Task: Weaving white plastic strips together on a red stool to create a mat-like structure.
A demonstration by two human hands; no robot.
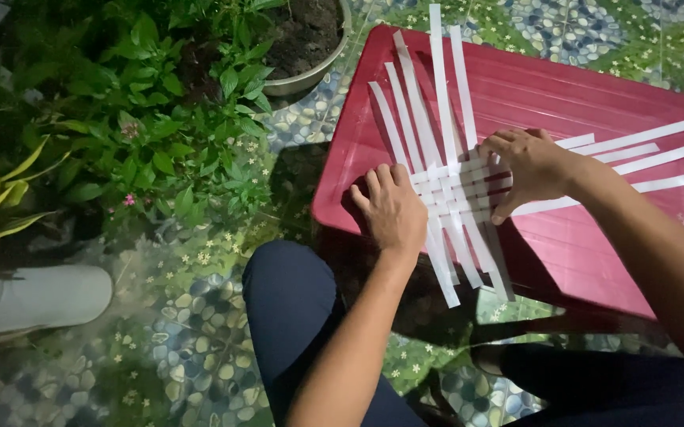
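Knee point(294, 300) below, both hands, left point(393, 209) and right point(528, 166), press flat on woven white strips point(457, 194).

No packages, labels, signs or screens in view

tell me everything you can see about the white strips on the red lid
The white strips are long, flat, narrow bands that look like paper or thin plastic. One set runs roughly away from the person, another crosses it toward the right, and they interlace into a small woven patch in the middle. They lie flat on the red lid, with some near ends hanging past its front edge. The left hand presses the patch's left side; the right hand rests on its right side, fingers spread over the crossings.
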